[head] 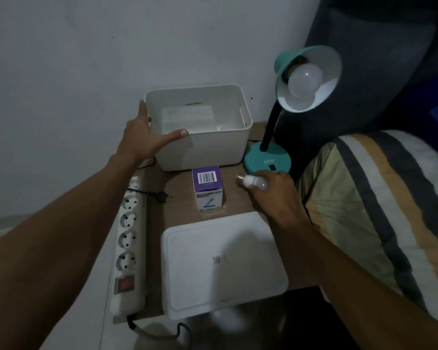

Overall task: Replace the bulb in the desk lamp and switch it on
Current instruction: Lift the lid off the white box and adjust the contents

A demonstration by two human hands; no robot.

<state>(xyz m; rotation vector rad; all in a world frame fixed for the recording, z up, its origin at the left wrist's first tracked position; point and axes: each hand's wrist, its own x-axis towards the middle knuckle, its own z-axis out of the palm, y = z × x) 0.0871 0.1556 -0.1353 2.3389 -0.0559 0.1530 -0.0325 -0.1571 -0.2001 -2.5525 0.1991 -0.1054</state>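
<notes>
Closest to me lies a white lid (224,263) flat on the bench (240,200), with a power strip (128,245) along the left edge and a loose plug (162,197) beside it, in no socket. My right hand (276,195) has its grip closed round a bulb (253,182), screw cap pointing left, just in front of the desk lamp (267,160) base and beside a purple bulb box (208,190). My left hand (142,137) is spread open against the near corner of the white bin (200,127), bracing it, holding nothing. Another bulb (305,80) sits in the teal shade, unlit. What worries me: I cannot tell which bulb is spent, so I might swap them wrongly. If that loose plug belongs to the lamp, no switch will light it. A slack grip could let the bulb roll off the bench edge. Dim light makes cross-threading likely too.
</notes>
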